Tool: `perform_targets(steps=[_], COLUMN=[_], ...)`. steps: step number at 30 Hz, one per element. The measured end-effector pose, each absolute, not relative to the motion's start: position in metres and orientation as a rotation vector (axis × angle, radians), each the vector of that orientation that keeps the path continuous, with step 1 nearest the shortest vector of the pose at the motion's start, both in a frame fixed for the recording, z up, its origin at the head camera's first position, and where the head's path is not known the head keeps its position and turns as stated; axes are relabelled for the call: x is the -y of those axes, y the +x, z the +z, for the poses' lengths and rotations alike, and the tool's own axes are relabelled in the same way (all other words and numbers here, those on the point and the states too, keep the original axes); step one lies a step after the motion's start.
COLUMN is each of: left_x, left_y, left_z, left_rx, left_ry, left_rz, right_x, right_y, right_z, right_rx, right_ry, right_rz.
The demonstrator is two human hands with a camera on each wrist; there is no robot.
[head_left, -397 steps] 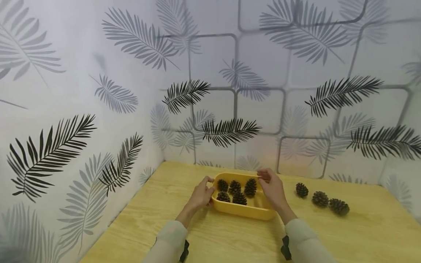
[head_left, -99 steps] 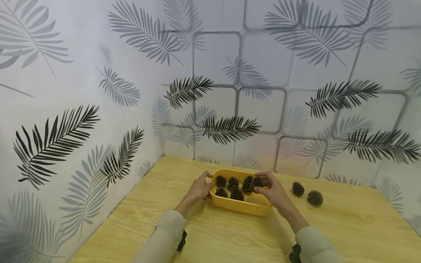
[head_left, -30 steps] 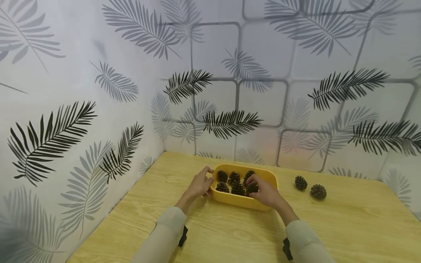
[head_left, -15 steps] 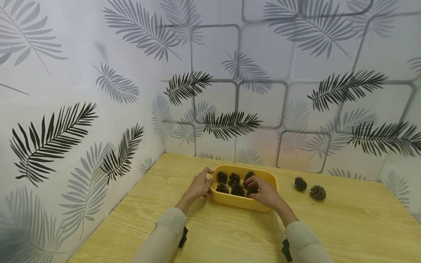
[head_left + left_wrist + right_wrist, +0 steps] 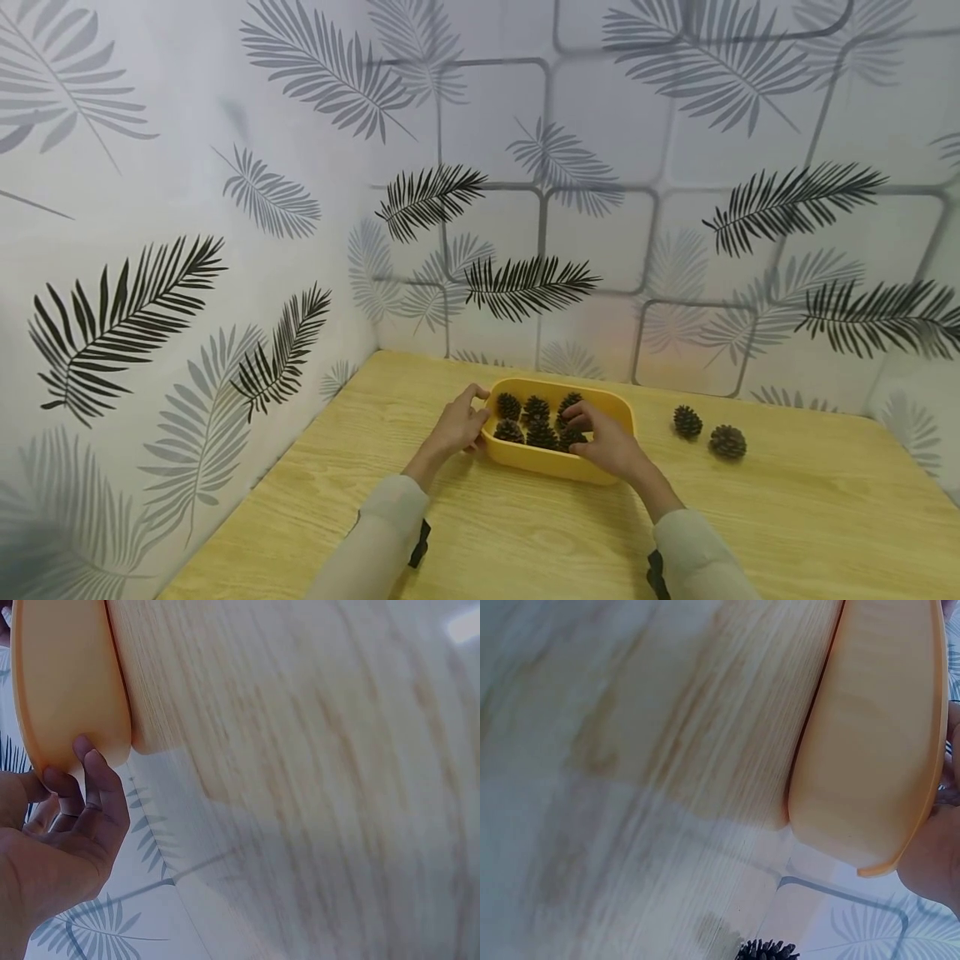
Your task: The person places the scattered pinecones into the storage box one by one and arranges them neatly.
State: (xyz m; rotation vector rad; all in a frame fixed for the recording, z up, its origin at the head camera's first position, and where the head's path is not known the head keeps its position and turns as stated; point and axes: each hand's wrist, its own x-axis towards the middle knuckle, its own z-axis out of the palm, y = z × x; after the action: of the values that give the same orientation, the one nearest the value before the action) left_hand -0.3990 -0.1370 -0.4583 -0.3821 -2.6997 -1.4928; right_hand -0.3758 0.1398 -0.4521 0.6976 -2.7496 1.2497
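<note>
A yellow oblong tub (image 5: pixel 555 469) holds several brown pine cones (image 5: pixel 542 434), set in two rows toward its left and middle. At its left end my left hand (image 5: pixel 456 423) grips the rim; in the left wrist view, fingertips (image 5: pixel 84 746) press the outer wall of the tub (image 5: pixel 67 682). My right hand (image 5: pixel 613 447) reaches over the tub's front edge, thumb and fingers around a pine cone (image 5: pixel 572 439) low in the front row, partly covering it. From the right wrist camera, the wall of the tub (image 5: pixel 870 727) hides most of the right hand (image 5: pixel 934 847).
Two loose pine cones (image 5: pixel 727 442) lie on the wood-grain table (image 5: pixel 510 533) to the right of the tub. One pine cone (image 5: pixel 765 950) shows at the bottom of the right wrist view. A leaf-patterned wall (image 5: pixel 570 333) stands close behind the table.
Since 13.2 s ago, one of three loose cones has gone from the table into the tub, carried by my right hand. Over the last second both hands have stayed nearly still.
</note>
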Motion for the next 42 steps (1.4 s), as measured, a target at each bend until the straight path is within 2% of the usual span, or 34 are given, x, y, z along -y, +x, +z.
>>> perform_targets(steps=[10,42], left_x=[0.137,0.135], left_y=[-0.397,-0.401], left_z=[-0.458,-0.456], left_rx=[2.693,2.726], left_ry=[-0.393,-0.339], left_rz=[-1.536,-1.49], right_x=[-0.142,-0.165], right_y=[-0.367,-0.373], right_z=[-0.448,-0.45], right_rx=[2.699,2.37], right_ry=[0.696,0.646], right_rz=[1.358,1.6])
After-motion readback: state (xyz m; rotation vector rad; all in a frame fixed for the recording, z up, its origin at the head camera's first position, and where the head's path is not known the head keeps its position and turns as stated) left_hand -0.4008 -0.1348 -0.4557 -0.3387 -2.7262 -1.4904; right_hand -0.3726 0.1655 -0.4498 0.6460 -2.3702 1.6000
